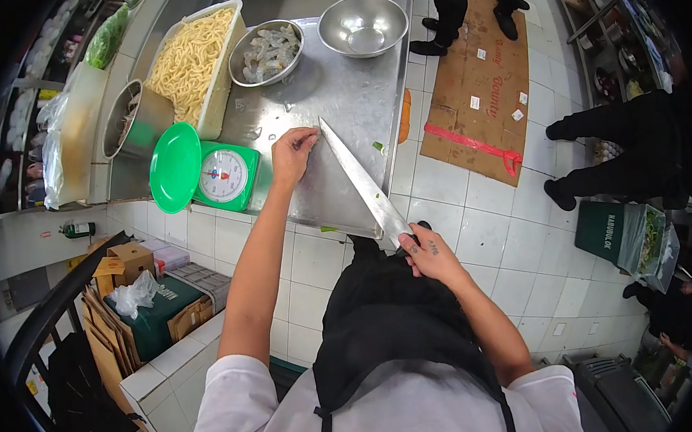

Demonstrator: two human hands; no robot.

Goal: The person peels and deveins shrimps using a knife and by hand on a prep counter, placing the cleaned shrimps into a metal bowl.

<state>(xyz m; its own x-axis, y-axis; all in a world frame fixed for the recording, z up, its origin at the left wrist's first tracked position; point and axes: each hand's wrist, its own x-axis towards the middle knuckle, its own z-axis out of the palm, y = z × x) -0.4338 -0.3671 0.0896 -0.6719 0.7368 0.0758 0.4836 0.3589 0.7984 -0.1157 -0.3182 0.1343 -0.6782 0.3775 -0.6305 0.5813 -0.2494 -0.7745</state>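
My right hand (434, 254) is closed round the dark handle of a long, broad knife (365, 187). The blade slants up and left over the steel table, its tip close to my left hand (295, 154). The fingers of that hand are pinched together just above the tabletop; anything between them is too small to make out. Left of it stands a green dial scale (225, 176) with a round green pan (176, 168). Beyond my left hand sits a steel bowl (257, 80) of peeled shrimp (273, 52), beside a steel bowl (363, 26) with nothing in it.
A white tub (226, 73) of thick noodles (192, 59) and a steel pot (139, 118) stand at the left. Green scraps (378, 146) lie on the steel table (313, 194). Flattened cardboard (473, 89) covers floor tiles at the right, where other people's legs (623, 147) show.
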